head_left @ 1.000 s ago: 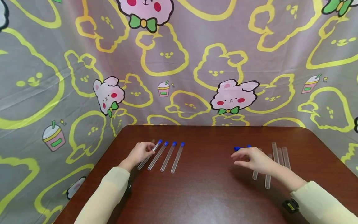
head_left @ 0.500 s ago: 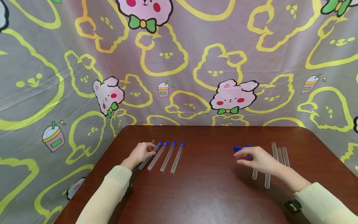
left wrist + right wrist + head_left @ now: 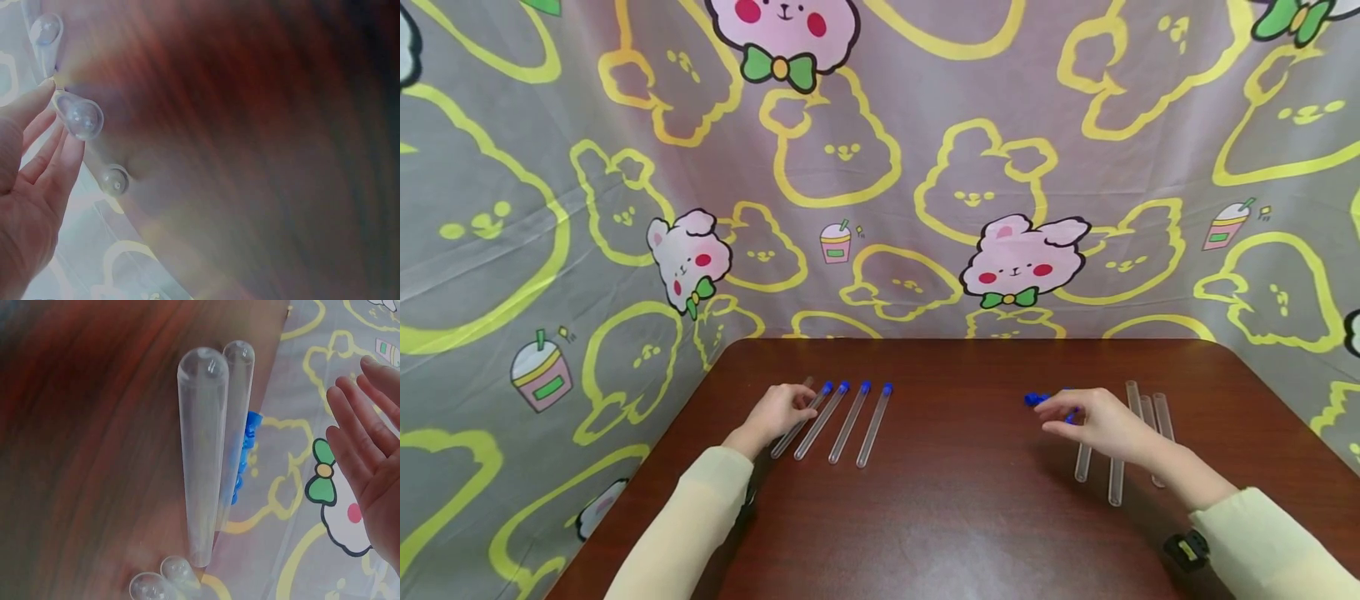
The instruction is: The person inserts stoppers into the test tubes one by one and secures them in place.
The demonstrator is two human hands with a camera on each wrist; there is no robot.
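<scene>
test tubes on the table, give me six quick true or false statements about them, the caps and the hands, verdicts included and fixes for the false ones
1. Four test tubes at the left carry blue caps. True.
2. The capped tubes stand upright. False: they lie on the table.
3. The left hand touches the leftmost capped tube. True.
4. The right hand holds nothing. True.
5. The right hand is beside a heap of red beads. False: it is near loose blue caps.
6. Every tube on the table has a cap. False: the tubes behind the right wrist have none.
</scene>
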